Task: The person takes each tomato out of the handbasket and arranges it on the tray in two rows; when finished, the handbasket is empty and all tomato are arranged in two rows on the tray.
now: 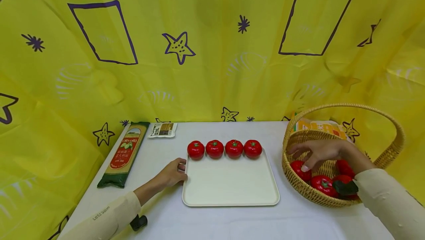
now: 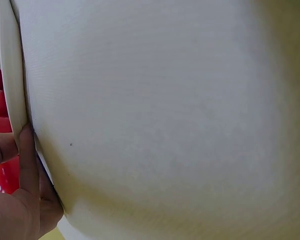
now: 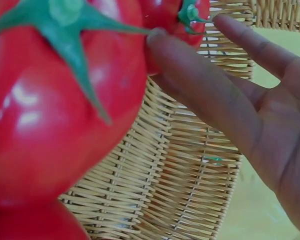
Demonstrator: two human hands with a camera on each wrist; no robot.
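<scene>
My left hand (image 1: 172,173) holds the left edge of a cream tray (image 1: 229,181). In the left wrist view, its fingers (image 2: 29,160) lie on both sides of the tray's rim. Four red tomatoes stand in a row along the tray's back edge, the leftmost tomato (image 1: 196,150) nearest that hand. Inside a wicker basket (image 1: 312,194) at the right is my right hand (image 1: 323,152), fingers spread over a tomato (image 1: 299,171). Its thumb tip overlaps that tomato in the right wrist view, where a larger tomato (image 3: 65,140) fills the near side.
More tomatoes (image 1: 323,185) lie in the basket, whose tall handle (image 1: 352,105) arches above the right wrist. An orange-and-white package (image 1: 325,126) stands behind it. A long pasta packet (image 1: 124,153) and a small sachet (image 1: 162,130) lie at the left, before a yellow curtain (image 1: 212,85).
</scene>
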